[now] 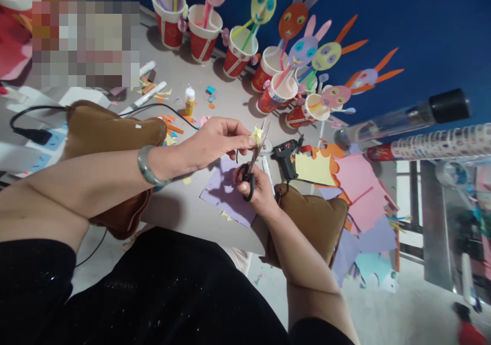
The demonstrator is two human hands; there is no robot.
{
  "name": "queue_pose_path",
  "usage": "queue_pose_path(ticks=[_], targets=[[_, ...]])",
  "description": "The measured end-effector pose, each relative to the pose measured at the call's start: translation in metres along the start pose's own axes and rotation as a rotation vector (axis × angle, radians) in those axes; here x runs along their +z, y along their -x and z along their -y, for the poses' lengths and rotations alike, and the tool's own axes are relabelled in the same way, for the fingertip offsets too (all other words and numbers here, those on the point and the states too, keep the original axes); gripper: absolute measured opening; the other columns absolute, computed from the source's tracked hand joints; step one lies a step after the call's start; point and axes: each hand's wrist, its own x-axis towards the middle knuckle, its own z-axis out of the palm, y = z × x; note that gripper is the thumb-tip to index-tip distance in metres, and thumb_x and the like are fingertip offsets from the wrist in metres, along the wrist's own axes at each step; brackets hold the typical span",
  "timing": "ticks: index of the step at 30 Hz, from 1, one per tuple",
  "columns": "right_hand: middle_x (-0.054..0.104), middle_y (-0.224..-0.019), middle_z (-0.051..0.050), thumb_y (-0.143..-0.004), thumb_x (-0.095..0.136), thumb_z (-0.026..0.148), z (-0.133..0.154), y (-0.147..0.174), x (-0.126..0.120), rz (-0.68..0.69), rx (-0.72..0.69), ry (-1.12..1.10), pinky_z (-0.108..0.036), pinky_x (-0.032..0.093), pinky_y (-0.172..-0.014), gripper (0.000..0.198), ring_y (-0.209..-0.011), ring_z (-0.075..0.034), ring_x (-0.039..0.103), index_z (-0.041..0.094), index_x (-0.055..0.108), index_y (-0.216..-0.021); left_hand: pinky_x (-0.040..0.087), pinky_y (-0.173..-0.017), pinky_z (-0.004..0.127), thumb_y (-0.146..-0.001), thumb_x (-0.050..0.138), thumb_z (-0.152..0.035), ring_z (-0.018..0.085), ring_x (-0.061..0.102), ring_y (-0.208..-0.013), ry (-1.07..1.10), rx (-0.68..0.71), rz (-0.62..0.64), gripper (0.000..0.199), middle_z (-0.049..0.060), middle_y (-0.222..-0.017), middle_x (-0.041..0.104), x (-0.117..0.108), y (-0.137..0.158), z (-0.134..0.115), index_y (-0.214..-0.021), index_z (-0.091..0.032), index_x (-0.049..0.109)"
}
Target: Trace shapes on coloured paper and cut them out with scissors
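My left hand (218,141) pinches a small piece of yellow paper (258,134) between thumb and fingers. In my right hand (259,189) is a pair of black-handled scissors (251,174), its blades pointing up and lying right at the yellow paper's edge. Whether the blades are cutting into it I cannot tell. Beneath both hands a purple sheet of paper (226,194) lies on the table, partly in shadow, with yellow scraps (227,215) at its lower edge. A black glue gun (286,158) rests to the right of the scissors.
Several red-and-white cups (203,43) with paper rabbit faces line the back by a blue wall. A glue stick (190,100) stands beyond my left hand. Brown cushions (318,220) flank the work area. Coloured paper sheets (360,186), a stack of cups (429,145) and a power strip (53,143) lie around.
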Motion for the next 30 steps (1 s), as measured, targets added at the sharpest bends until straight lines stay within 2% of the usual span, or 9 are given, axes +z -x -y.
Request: queue_pose_path(ticks=[30], targets=[[0.058,-0.065,0.002,-0.067,0.072,0.086,0.0016,0.0007,-0.0041,-0.013,0.023,-0.029,-0.031,0.04,-0.062,0.067,-0.06,-0.013,0.047,0.022,0.051,-0.067,0.046,-0.057,0.019,-0.085,0.075,-0.014,0.006,0.061,-0.063,0.065,-0.027,-0.007,0.016,0.0,-0.067,0.066,0.0017,0.0003,-0.0043,-0.071,-0.015,0.065]])
